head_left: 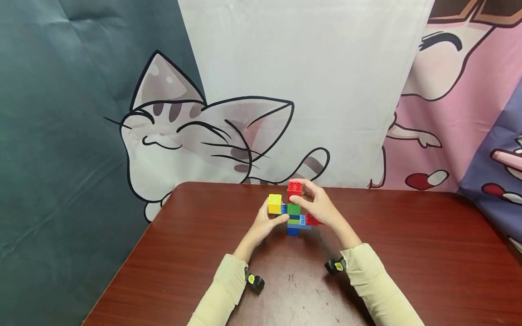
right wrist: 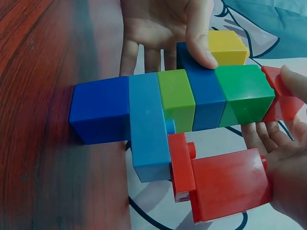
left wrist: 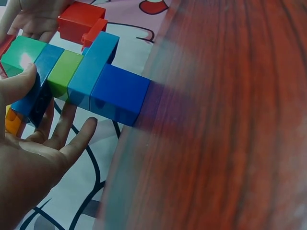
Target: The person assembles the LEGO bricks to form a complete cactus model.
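A tower of toy building blocks stands on the table. From the bottom, it has a dark blue block, a long light blue block, a lime block, a long dark blue block and a green block. My left hand pinches the long dark blue block, its thumb in front and fingers behind. That block bears a yellow block on its left end. At the top, my right hand grips a red block against the green one.
On the light blue block's right arm sit a thin red piece and a larger red block. The brown table ends just behind the tower, at a cloth backdrop with cartoon cats. Each wrist wears a small black camera.
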A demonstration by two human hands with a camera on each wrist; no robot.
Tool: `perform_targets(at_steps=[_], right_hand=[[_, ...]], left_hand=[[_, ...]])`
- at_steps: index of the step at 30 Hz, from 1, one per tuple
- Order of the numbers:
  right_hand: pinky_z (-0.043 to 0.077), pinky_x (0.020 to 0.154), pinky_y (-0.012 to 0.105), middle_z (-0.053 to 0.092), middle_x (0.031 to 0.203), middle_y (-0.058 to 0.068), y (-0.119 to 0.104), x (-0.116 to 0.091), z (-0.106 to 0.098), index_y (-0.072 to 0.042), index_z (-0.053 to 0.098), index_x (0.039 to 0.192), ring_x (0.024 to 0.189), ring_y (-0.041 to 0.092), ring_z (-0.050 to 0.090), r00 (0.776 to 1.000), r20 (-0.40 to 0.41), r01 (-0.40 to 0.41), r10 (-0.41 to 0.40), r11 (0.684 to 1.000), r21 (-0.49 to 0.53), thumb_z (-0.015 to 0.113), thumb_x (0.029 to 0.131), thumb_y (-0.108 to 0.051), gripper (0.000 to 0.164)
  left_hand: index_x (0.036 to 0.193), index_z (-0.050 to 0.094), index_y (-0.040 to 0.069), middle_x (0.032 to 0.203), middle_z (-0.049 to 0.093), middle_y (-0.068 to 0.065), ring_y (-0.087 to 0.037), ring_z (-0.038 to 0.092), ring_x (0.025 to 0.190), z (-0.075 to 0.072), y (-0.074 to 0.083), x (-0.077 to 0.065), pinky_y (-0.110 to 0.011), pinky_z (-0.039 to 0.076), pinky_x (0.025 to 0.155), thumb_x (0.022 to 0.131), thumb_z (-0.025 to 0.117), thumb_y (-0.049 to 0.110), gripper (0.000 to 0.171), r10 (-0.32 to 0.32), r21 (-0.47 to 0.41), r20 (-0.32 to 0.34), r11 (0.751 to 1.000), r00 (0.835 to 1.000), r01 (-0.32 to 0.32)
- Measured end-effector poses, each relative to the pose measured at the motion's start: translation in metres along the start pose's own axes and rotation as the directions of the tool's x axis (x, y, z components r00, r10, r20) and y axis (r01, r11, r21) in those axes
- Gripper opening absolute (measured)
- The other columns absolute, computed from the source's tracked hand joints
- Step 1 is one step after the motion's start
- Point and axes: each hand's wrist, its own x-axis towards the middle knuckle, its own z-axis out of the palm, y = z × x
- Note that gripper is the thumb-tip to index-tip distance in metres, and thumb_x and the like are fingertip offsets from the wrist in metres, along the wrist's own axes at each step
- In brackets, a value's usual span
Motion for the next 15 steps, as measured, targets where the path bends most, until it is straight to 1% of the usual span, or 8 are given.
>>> perform_targets(at_steps=[4, 8, 11, 15], right_hand=[[0.054, 0.084, 0.017, 0.066, 0.115, 0.014, -0.0015, -0.0009, -0.0003, -0.012, 0.054, 0.134, 0.097, 0.017, 0.064, 1.000, 0.001, 0.003, -0.003, 1.000, -0.014, 0.067, 0.093, -0.019, 0.044], [0.053, 0.085, 0.015, 0.067, 0.114, 0.013, -0.0027, -0.0027, -0.0024, -0.010, 0.054, 0.132, 0.099, 0.022, 0.064, 1.000, 0.000, 0.004, -0.004, 0.999, -0.033, 0.067, 0.092, -0.017, 0.043], [0.053, 0.085, 0.016, 0.067, 0.113, 0.013, -0.0024, -0.0034, -0.0023, -0.010, 0.055, 0.131, 0.099, 0.025, 0.064, 1.000, -0.003, 0.017, -0.017, 0.999, -0.052, 0.068, 0.092, -0.017, 0.043], [0.052, 0.087, 0.019, 0.067, 0.115, 0.011, -0.0023, -0.0040, 0.0003, -0.013, 0.055, 0.131, 0.102, 0.024, 0.064, 1.000, -0.003, 0.017, -0.017, 0.997, -0.079, 0.069, 0.091, -0.020, 0.043]], left_hand=[[0.143, 0.035, 0.007, 0.126, 0.053, -0.017, -0.018, 0.050, 0.112, 0.0001, 0.0009, 0.0005, -0.046, 0.039, 0.112, 0.090, 0.069, 0.013, 0.064, -0.008, -0.004, 0.005, 1.000, 1.000, 0.008], [0.142, 0.035, 0.004, 0.124, 0.053, -0.020, -0.017, 0.051, 0.111, 0.0003, 0.0055, -0.0001, -0.044, 0.039, 0.110, 0.089, 0.068, 0.009, 0.063, 0.001, -0.008, 0.032, 1.000, 0.999, -0.001], [0.143, 0.035, 0.002, 0.124, 0.053, -0.022, -0.017, 0.051, 0.110, -0.0004, 0.0083, -0.0005, -0.043, 0.039, 0.110, 0.089, 0.068, 0.006, 0.063, 0.002, -0.010, 0.044, 1.000, 0.999, -0.002], [0.143, 0.034, 0.003, 0.124, 0.053, -0.021, -0.016, 0.050, 0.110, -0.0023, 0.0064, -0.0009, -0.044, 0.039, 0.111, 0.089, 0.068, 0.006, 0.064, -0.005, -0.008, 0.033, 1.000, 0.999, 0.005]])
